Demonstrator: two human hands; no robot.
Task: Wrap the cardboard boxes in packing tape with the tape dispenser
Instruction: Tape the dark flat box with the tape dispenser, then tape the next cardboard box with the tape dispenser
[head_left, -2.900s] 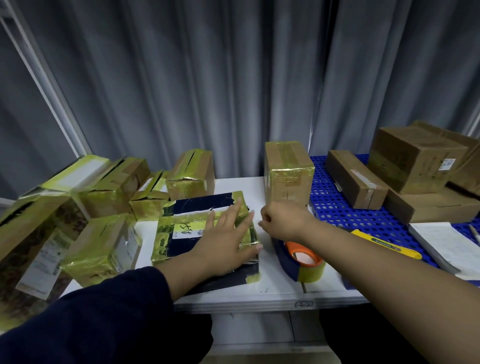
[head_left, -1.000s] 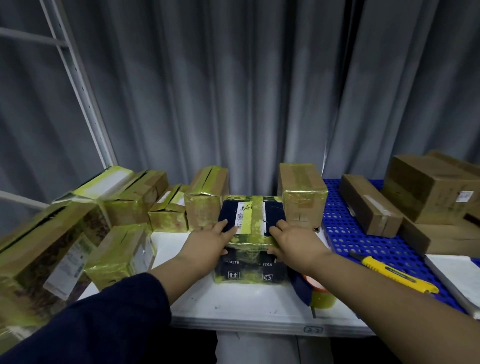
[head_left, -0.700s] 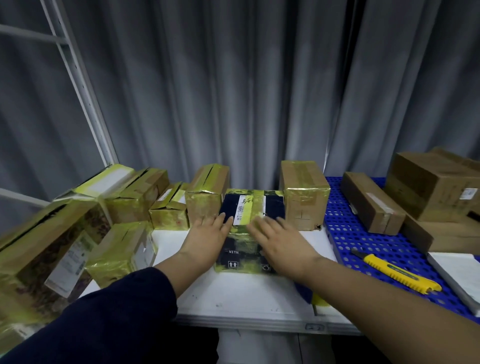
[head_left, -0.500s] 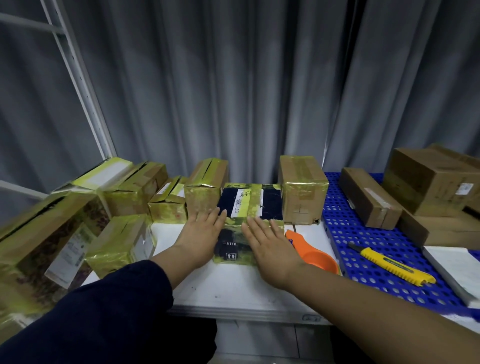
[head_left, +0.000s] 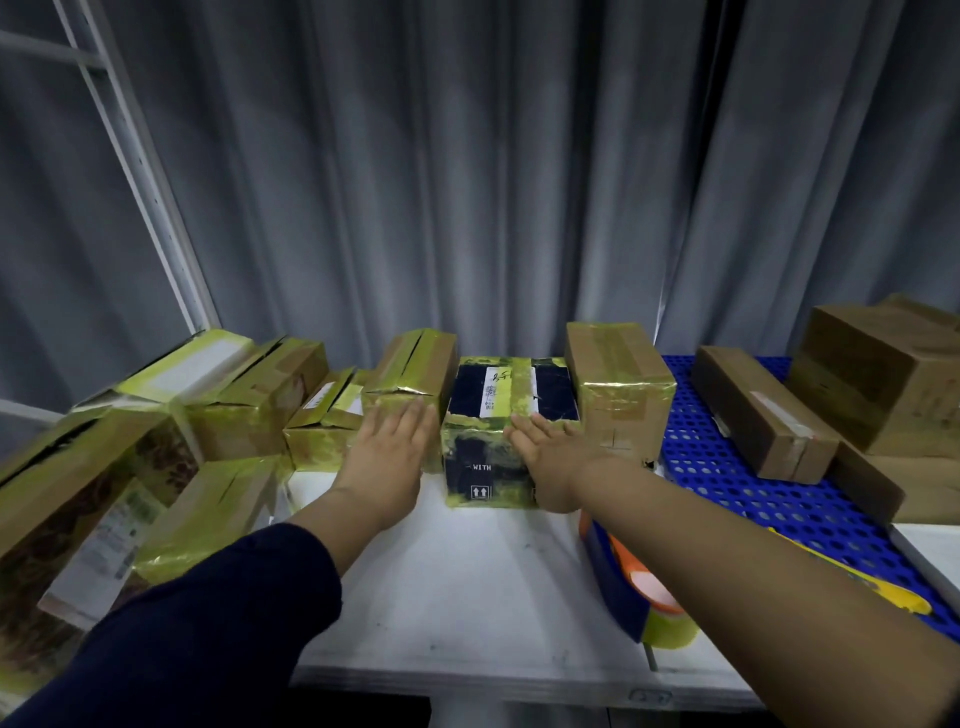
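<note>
Resting on the white counter (head_left: 467, 597), the dark taped box (head_left: 488, 400) is touched at its front by the right hand (head_left: 545, 462), fingers straight. The left hand (head_left: 387, 452) is held flat and open just left of it. The tape dispenser (head_left: 623, 592) is seen beneath the right forearm.

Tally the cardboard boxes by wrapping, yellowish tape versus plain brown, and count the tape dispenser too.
Boxes wrapped in yellowish tape: 8
Plain brown boxes: 4
Tape dispenser: 1
Total: 13
</note>
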